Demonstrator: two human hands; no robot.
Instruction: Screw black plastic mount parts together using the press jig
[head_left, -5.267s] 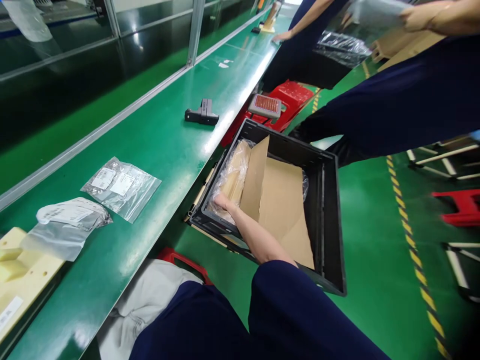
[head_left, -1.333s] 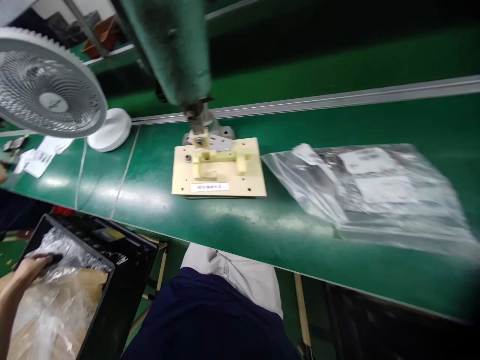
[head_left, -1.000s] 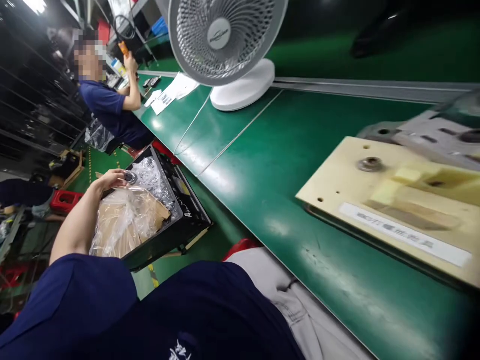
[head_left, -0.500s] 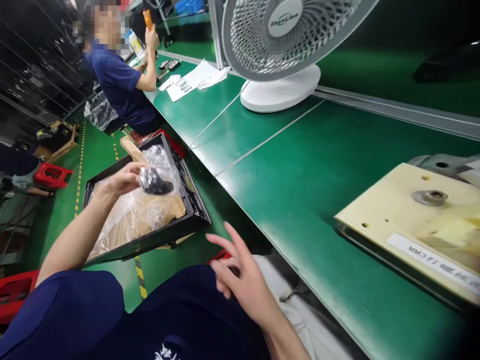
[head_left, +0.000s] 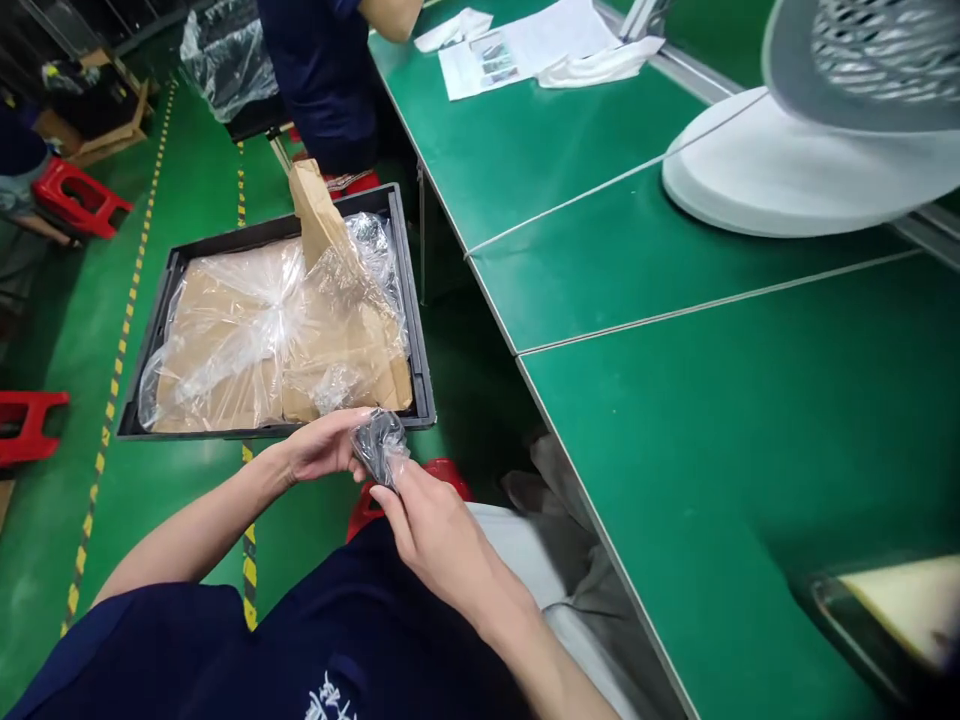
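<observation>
A dark part in a clear plastic bag [head_left: 379, 440] is held between my two hands, in front of my body. From the left, my left hand [head_left: 326, 447] grips it with the thumb on top. My right hand [head_left: 431, 510] pinches the near right side of the wrapping. What exactly the dark part is, the plastic hides. Just beyond my hands is a black crate [head_left: 426, 385] with brown cardboard [head_left: 217, 370] under crumpled clear plastic film [head_left: 270, 310].
A green workbench [head_left: 660, 450] runs along the right, carrying a white fan base [head_left: 810, 180], papers [head_left: 540, 50] and a cream-coloured plate [head_left: 915, 600]. Red stools [head_left: 81, 205] stand on the floor. A co-worker [head_left: 322, 80] is at the bench's far end.
My left hand has brought the bagged part from above the crate toward my body. My right hand, free before, has closed on the bag. The view has swung left and down.
</observation>
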